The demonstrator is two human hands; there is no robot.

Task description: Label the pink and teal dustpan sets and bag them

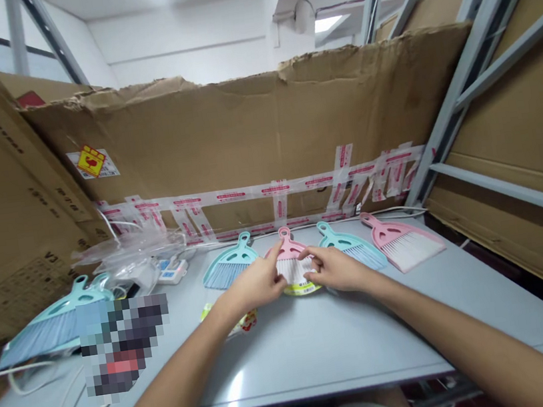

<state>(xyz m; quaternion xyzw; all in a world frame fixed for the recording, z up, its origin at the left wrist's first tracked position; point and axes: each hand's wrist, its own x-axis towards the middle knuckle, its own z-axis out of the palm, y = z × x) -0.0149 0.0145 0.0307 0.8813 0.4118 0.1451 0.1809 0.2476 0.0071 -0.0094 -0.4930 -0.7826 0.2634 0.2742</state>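
A pink dustpan with a white-bristled brush (290, 265) lies flat at the middle of the table, handle pointing away, a yellow label (304, 288) at its near edge. My left hand (261, 276) reaches over its left side, index finger stretched toward the handle and thumb apart, lower down. From the right comes my right hand (337, 268), its index finger and thumb bent and spread apart over the bristles. Both hands seem to touch the set, but neither is seen to grip it. Left of it lies a blue-green dustpan set (230, 266); right of it, another blue-green set (351, 249).
A second pink dustpan set (403, 242) lies farther right. A yellow-and-white packet (242, 323) is partly under my left forearm. At left are another blue-green set (56, 321), a power strip (172, 270), clear plastic (136, 249) and cables. Taped cardboard (251, 132) walls the back.
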